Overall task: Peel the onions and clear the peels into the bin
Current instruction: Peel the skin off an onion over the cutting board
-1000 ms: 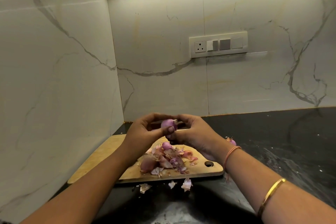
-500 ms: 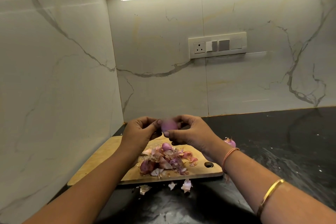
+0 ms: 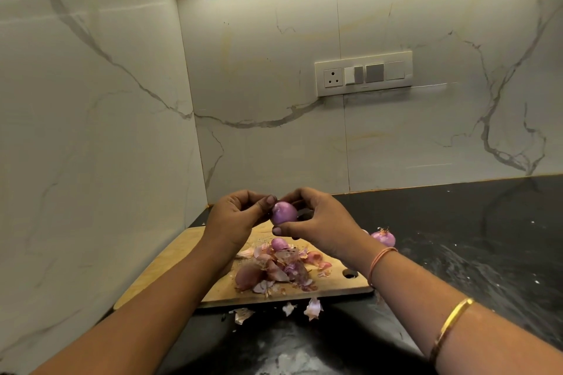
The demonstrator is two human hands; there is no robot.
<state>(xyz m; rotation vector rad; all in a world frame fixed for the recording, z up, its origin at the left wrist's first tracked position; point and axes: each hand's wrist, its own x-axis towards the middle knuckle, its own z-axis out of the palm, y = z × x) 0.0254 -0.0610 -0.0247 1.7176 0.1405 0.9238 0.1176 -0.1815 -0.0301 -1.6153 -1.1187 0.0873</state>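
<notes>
A small round purple onion [image 3: 284,212], its skin mostly off, is held in the air above the back of a pale wooden cutting board [image 3: 170,271]. The left hand [image 3: 234,222] pinches its upper left side with the thumb tip. The right hand [image 3: 320,222] props it with the thumb underneath, its fingers apparently curled behind, though they are mostly hidden. Below lies a heap of pink and purple papery peels [image 3: 286,268] with a second peeled onion [image 3: 278,243] at its back edge. A few peel scraps [image 3: 312,309] lie on the black stone counter [image 3: 472,237], and an unpeeled onion [image 3: 384,237] sits beside the board.
</notes>
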